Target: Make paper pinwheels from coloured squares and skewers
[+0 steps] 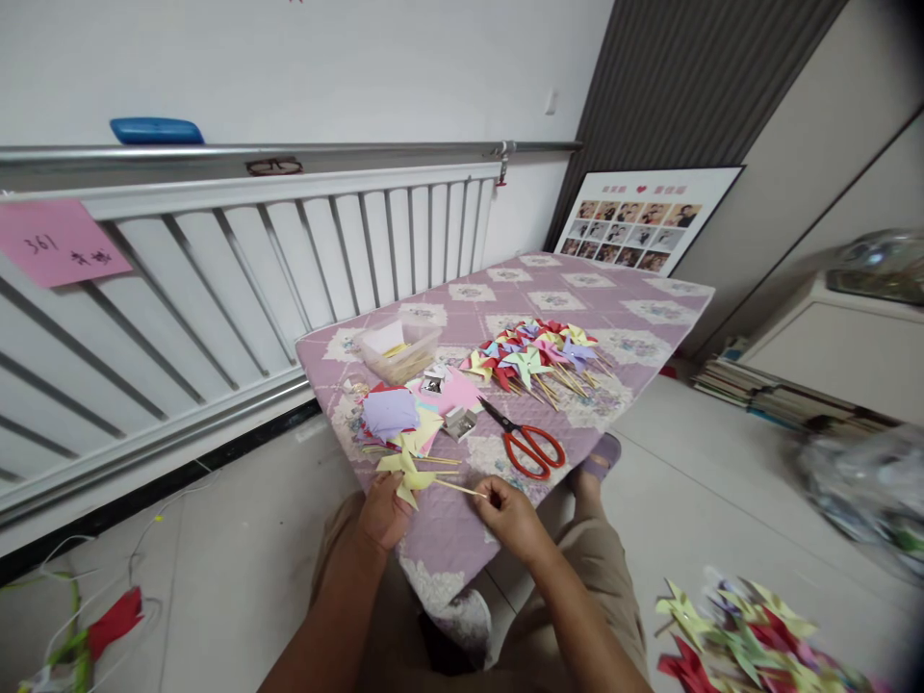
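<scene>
A pale yellow paper pinwheel [405,473] is pinched in my left hand [386,510] at the table's near edge. Its thin wooden stick [458,487] runs right to my right hand [505,515], whose fingertips are closed on the stick's end. Just beyond lies a stack of coloured paper [391,414], lilac on top, with more loose sticks [437,460] beside it. Orange-handled scissors [532,450] rest beyond my right hand. Two small boxes, one a silvery box [460,423], sit on pink paper [456,390].
A clear plastic tub [399,351] and a heap of finished pinwheels [538,351] stand farther back on the flowered tablecloth [498,289]. More pinwheels [751,635] lie low at the right. A white radiator [303,250] borders the left side; a plastic bag [859,481] is at far right.
</scene>
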{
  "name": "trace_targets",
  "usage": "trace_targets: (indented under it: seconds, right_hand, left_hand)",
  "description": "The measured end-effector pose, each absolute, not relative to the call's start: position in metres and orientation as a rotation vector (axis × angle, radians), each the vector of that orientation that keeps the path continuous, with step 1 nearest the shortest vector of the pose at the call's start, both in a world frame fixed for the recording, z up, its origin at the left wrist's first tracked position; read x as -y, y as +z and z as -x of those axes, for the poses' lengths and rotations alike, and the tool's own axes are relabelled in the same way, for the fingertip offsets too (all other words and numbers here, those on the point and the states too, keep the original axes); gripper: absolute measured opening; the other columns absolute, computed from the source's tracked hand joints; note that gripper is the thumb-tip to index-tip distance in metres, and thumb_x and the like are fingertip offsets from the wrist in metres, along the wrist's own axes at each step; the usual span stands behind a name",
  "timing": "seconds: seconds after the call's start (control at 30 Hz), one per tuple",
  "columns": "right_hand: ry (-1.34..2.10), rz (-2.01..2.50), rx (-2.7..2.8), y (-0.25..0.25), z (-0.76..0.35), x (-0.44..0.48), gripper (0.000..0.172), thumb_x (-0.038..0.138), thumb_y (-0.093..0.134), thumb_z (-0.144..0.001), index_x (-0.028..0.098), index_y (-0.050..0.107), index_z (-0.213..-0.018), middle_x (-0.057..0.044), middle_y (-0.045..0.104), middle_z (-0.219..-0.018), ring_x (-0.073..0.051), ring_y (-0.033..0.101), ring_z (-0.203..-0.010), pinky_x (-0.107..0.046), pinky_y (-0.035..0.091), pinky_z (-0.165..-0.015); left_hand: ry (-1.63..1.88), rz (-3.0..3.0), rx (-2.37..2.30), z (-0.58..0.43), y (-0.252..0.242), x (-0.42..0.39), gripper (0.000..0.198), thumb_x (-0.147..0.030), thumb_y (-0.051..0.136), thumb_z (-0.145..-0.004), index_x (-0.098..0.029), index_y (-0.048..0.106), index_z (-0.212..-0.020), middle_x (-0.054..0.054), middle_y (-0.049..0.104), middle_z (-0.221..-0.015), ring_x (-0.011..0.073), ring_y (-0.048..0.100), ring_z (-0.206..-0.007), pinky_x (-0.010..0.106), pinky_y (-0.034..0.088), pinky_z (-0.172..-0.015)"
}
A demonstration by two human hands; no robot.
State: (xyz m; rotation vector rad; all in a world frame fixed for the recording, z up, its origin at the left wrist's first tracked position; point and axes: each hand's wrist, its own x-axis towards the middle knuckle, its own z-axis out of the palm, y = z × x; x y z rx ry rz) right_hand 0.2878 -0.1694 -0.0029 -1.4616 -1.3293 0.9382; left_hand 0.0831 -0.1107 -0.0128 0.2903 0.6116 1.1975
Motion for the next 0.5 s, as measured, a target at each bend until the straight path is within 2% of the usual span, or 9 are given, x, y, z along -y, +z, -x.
trace_targets:
  seconds: [0.2, 0.3, 0.37, 0.5]
  right_hand:
    - [1.007, 1.381, 1.094, 0.001, -0.274, 0.173, 0.018, 0.036, 0.059, -0.076, 0.022, 0.050, -0.068, 0.009, 0.042, -0.052, -0.010, 0.035, -0.044, -0.022, 0.028, -0.044]
    - [1.021, 1.315, 0.955, 0.003, -0.263, 0.172, 0.021, 0.040, 0.059, -0.078, 0.023, 0.050, -0.071, 0.008, 0.045, -0.052, -0.011, 0.040, -0.045, -0.022, 0.035, -0.045]
    - [1.011, 1.263, 0.863, 0.004, -0.255, 0.170, 0.023, 0.043, 0.061, -0.077, 0.022, 0.052, -0.073, 0.004, 0.053, -0.060, -0.012, 0.047, -0.052, -0.024, 0.042, -0.050]
    - [1.020, 1.174, 0.711, 0.011, -0.239, 0.167, 0.031, 0.050, 0.066, -0.073, 0.023, 0.052, -0.078, -0.004, 0.068, -0.092, -0.015, 0.058, -0.066, -0.025, 0.048, -0.055]
  left_hand:
    - [1.223, -0.291, -0.642, -0.084, -0.011, 0.112, 0.013, -0.005, 0.065, -0.072, -0.019, 0.064, -0.075, -0.003, 0.070, -0.072, 0.0092, 0.065, -0.061, 0.018, 0.053, -0.056]
    - [1.212, -0.301, -0.638, -0.085, -0.008, 0.112, 0.015, -0.004, 0.063, -0.073, -0.019, 0.065, -0.074, -0.002, 0.071, -0.074, 0.0097, 0.065, -0.063, 0.018, 0.053, -0.058]
    - [1.207, -0.305, -0.623, -0.085, -0.007, 0.112, 0.016, -0.003, 0.063, -0.073, -0.019, 0.066, -0.074, -0.002, 0.072, -0.076, 0.0101, 0.066, -0.066, 0.019, 0.054, -0.061]
    - [1.189, -0.340, -0.597, -0.086, -0.011, 0.112, 0.016, -0.006, 0.066, -0.071, -0.018, 0.068, -0.080, 0.000, 0.073, -0.081, 0.0122, 0.067, -0.071, 0.022, 0.054, -0.067]
